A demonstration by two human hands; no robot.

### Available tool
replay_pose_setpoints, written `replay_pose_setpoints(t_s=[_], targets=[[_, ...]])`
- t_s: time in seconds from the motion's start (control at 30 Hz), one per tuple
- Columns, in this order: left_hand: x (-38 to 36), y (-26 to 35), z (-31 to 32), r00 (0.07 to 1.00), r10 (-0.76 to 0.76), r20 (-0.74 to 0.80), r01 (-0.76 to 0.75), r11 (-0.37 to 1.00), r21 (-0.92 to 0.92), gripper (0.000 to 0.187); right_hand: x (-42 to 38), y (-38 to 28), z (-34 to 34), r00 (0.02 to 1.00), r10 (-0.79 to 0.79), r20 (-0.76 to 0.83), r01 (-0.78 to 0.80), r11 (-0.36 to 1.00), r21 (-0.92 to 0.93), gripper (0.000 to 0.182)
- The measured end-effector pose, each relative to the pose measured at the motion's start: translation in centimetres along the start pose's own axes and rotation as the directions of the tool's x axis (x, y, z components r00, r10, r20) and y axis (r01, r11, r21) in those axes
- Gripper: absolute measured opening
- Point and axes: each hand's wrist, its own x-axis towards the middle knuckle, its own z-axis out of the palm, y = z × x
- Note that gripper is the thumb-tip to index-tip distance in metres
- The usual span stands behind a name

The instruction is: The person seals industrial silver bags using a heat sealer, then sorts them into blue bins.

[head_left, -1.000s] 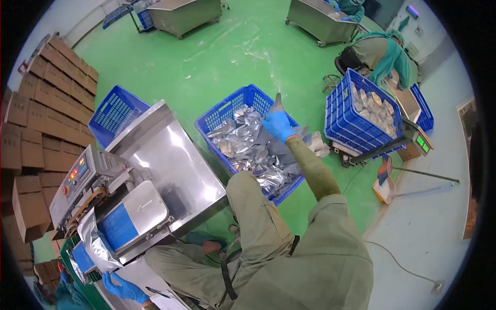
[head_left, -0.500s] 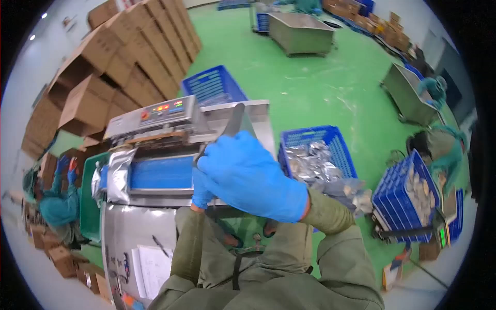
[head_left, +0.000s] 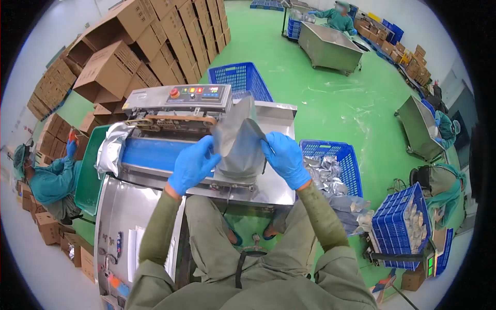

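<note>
Green floor (head_left: pixel 351 119) beyond two gloved hands (head_left: pixel 194 164) (head_left: pixel 287 159) at one silver pouch (head_left: pixel 240 157).

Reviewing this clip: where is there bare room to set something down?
Bare: the side table between the green bin and the papers, and the steel worktop at its far-right corner, beyond the right hand. Crowded: between that hand and the left hand, around a silver pouch; also the blue crate, holding more pouches.
</note>
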Motion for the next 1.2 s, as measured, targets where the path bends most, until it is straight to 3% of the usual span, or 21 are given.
replay_pose_setpoints(t_s=[0.03,0.1,0.13,0.17,0.27,0.33,0.37,0.4,0.43,0.5,0.6,0.67,0.7,0.8,0.83,0.87,1.03,1.1,1.13,1.17,1.2], targets=[[0.7,-1.7,1.1,0.957,0.269,-0.105,-0.258,0.96,0.103,0.028,0.2,-0.1,-0.3,0.998,-0.065,0.024,0.066,0.996,-0.061,0.013],[1.4,-4.4,0.1,0.924,0.37,-0.094,-0.319,0.885,0.34,0.027,-1.0,2.3,-0.6,0.988,-0.157,0.006,0.157,0.979,-0.129,0.014],[1.3,-6.0,-0.8,0.905,0.419,-0.076,-0.343,0.823,0.454,0.027,-1.8,3.9,-0.8,0.979,-0.203,-0.005,0.199,0.966,-0.162,0.014],[0.8,-6.8,-1.3,0.957,0.247,0.154,-0.289,0.739,0.609,0.035,-2.7,4.0,-1.6,0.973,-0.151,0.172,0.197,0.936,-0.291,0.011],[0.1,-6.6,0.5,0.87,0.474,-0.136,-0.356,0.794,0.492,0.041,-3.8,3.0,-1.3,0.981,-0.142,-0.13,0.146,0.989,0.027,0.014],[0.4,-5.1,3.8,0.821,0.33,-0.465,-0.359,0.933,0.027,0.028,-3.0,1.0,-1.0,0.975,0.07,-0.209,-0.019,0.972,0.235,0.017],[-0.2,-4.0,5.6,0.844,0.059,-0.533,-0.211,0.95,-0.229,0.022,-4.0,1.2,0.3,0.968,0.192,-0.162,-0.124,0.925,0.359,0.016],[-0.2,-2.6,6.6,0.82,-0.213,-0.531,-0.08,0.877,-0.475,0.016,-3.5,0.5,0.5,0.947,0.302,-0.109,-0.218,0.855,0.47,0.015],[0.7,-2.0,6.6,0.809,-0.294,-0.51,-0.034,0.841,-0.539,0.014,-3.2,-0.3,0.3,0.907,0.374,-0.191,-0.258,0.856,0.449,0.013],[2.1,-0.3,5.3,0.771,-0.467,-0.433,0.072,0.74,-0.669,0.014,-2.0,-0.9,-0.2,0.797,0.604,-0.03,-0.473,0.653,0.592,0.017],[4.4,-7.6,8.7,0.845,-0.512,-0.157,0.337,0.737,-0.586,0.022,-1.9,0.9,2.8,0.682,0.714,0.157,-0.581,0.399,0.709,0.026],[4.1,-13.9,13.7,0.855,-0.483,-0.187,0.341,0.797,-0.5,0.026,-3.4,3.9,7.9,0.653,0.728,0.207,-0.595,0.325,0.736,0.028],[4.5,-15.9,14.8,0.863,-0.463,-0.203,0.336,0.826,-0.453,0.028,-4.0,4.9,10.0,0.692,0.71,0.132,-0.606,0.472,0.641,0.031],[4.5,-17.0,14.6,0.837,-0.535,-0.116,0.378,0.716,-0.587,0.024,-3.7,4.7,12.3,0.646,0.748,0.153,-0.612,0.388,0.69,0.033],[4.6,-16.6,14.0,0.805,-0.593,-0.016,0.399,0.56,-0.726,0.028,-3.4,4.8,12.9,0.648,0.74,0.177,-0.618,0.376,0.69,0.032],[4.8,-17.6,13.9,0.851,-0.504,-0.144,0.333,0.732,-0.595,0.029,-3.3,4.8,13.7,0.626,0.752,0.207,-0.641,0.345,0.685,0.032],[5.5,-22.1,13.1,0.785,-0.617,-0.065,0.454,0.643,-0.617,0.028,-1.4,5.0,17.3,0.6,0.745,0.292,-0.65,0.242,0.72,0.032],[5.2,-23.7,12.4,0.802,-0.581,-0.141,0.401,0.697,-0.594,0.027,-0.9,4.7,19.5,0.578,0.739,0.347,-0.66,0.172,0.731,0.034],[5.0,-24.9,11.8,0.811,-0.57,-0.133,0.419,0.724,-0.548,0.028,-0.7,4.7,19.7,0.856,0.502,0.121,-0.463,0.643,0.61,0.026],[4.7,-27.8,11.1,0.919,-0.355,-0.169,0.361,0.933,0.0,0.031,-1.0,5.6,23.1,0.979,0.205,-0.024,-0.201,0.974,0.104,0.016],[4.1,-30.7,10.4,0.973,-0.191,-0.13,0.22,0.94,0.261,0.03,-0.6,4.5,24.0,0.923,0.338,0.186,-0.379,0.88,0.287,0.01]])
